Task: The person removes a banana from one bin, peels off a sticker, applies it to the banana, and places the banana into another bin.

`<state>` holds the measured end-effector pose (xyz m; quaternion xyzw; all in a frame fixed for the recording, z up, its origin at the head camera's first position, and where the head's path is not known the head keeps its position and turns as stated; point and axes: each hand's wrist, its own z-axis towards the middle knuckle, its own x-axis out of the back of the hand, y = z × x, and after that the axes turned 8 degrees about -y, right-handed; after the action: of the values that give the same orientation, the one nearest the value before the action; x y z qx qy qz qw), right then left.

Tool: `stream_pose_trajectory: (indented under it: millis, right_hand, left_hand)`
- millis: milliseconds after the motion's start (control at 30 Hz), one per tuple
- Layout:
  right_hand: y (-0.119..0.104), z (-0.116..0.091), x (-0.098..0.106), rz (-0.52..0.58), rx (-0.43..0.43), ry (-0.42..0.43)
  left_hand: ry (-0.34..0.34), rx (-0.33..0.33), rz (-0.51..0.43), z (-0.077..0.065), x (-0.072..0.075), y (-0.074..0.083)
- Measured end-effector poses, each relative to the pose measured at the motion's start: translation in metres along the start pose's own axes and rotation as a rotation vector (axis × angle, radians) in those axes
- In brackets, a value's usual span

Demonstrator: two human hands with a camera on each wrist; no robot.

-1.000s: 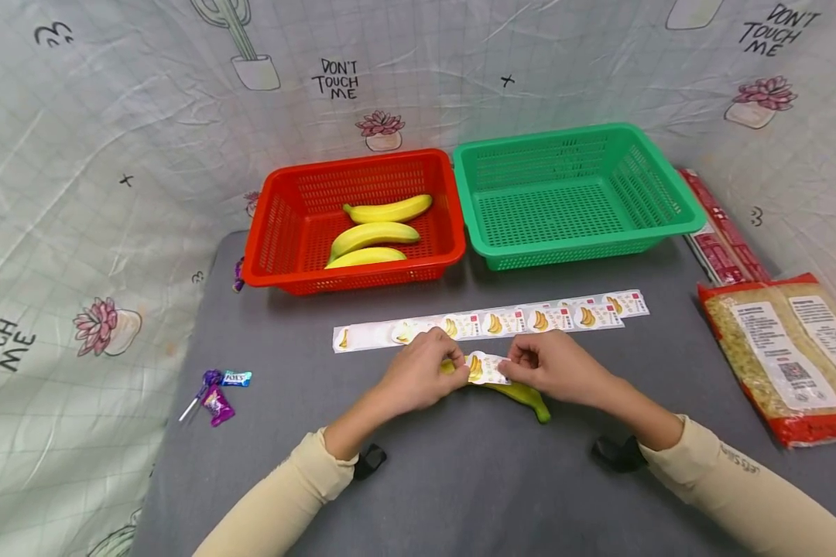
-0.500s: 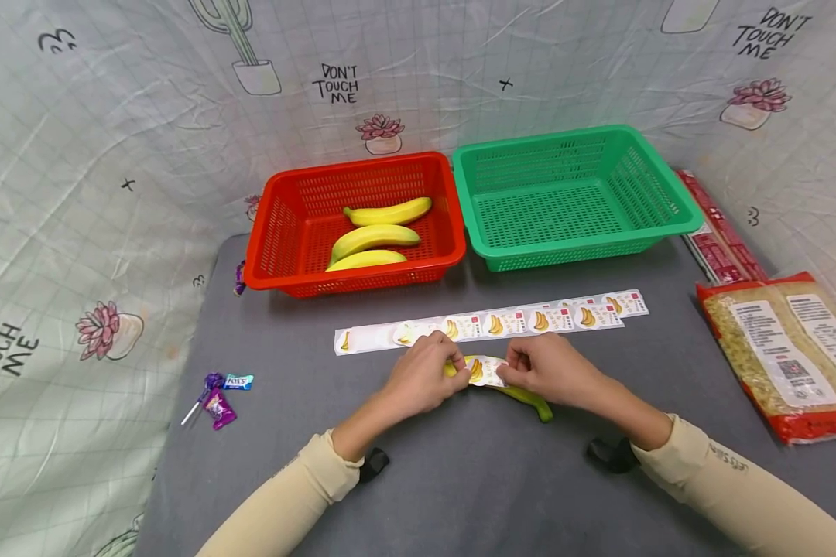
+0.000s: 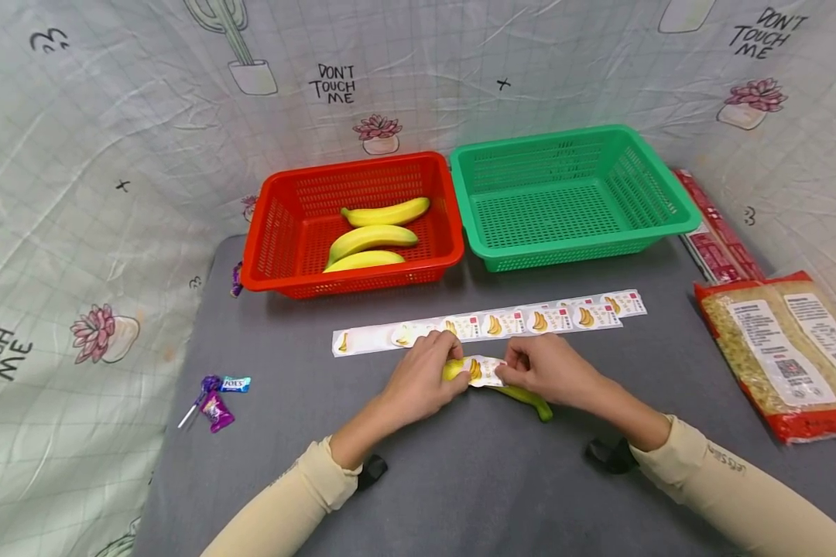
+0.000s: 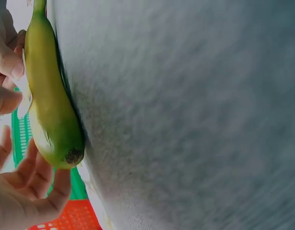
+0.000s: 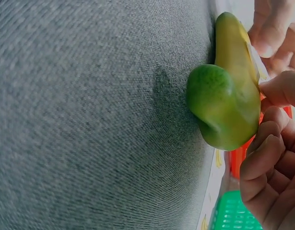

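Note:
A yellow banana with a green stem (image 3: 532,401) lies on the dark grey table between my hands. A white sticker with a banana print (image 3: 488,371) lies along its top. My left hand (image 3: 420,379) holds the banana's blunt end, fingers behind it and thumb at the sticker's left edge. In the left wrist view, that banana (image 4: 49,91) shows its dark tip close to the left fingers. My right hand (image 3: 560,367) pinches the sticker's right end. From the right wrist, the sticker (image 5: 259,67) looks slightly raised along its edge.
Behind the hands lie strips of banana stickers (image 3: 505,323). A red basket (image 3: 354,284) with several bananas stands at the back, beside a green basket (image 3: 557,251). A grain bag (image 3: 783,356) lies right; wrapped candies (image 3: 216,410) lie left.
The sticker has come down onto the banana. My left fingers have shifted from the sticker's edge to round the banana's end. The right hand has moved slightly left.

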<state>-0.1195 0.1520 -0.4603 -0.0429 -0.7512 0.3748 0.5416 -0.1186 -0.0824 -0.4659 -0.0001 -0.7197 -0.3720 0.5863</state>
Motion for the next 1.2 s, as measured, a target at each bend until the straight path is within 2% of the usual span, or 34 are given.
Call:
stream_pose_trajectory:
  millis: [167,400,533,733,1000,1200]
  right_hand:
    - [-0.0006,0.0007,-0.0003,0.005,0.000,0.006]
    - [-0.0009,0.0013,-0.0012,0.007,-0.022,-0.009]
    - [-0.0005,0.0010,-0.0014,0.013,-0.027,-0.010]
    - [0.0010,0.0004,-0.0016,0.022,-0.025,-0.005]
    - [0.0012,-0.0005,-0.0007,0.013,-0.024,0.013]
    - [-0.0034,-0.0010,-0.0012,-0.063,0.001,0.102]
  left_hand:
    - [0.009,-0.092,0.045,-0.0031,-0.0033,0.0015]
    - [-0.064,-0.036,0.030,-0.0024,-0.0034,0.0013]
    - [-0.088,-0.031,0.004,-0.0004,-0.0020,-0.0002]
    - [-0.081,-0.041,-0.051,0.0009,-0.0019,-0.0021]
    - [-0.088,-0.026,-0.040,0.0020,-0.0018,-0.0013]
    - [-0.088,-0.024,-0.019,0.0022,-0.0007,0.0004]
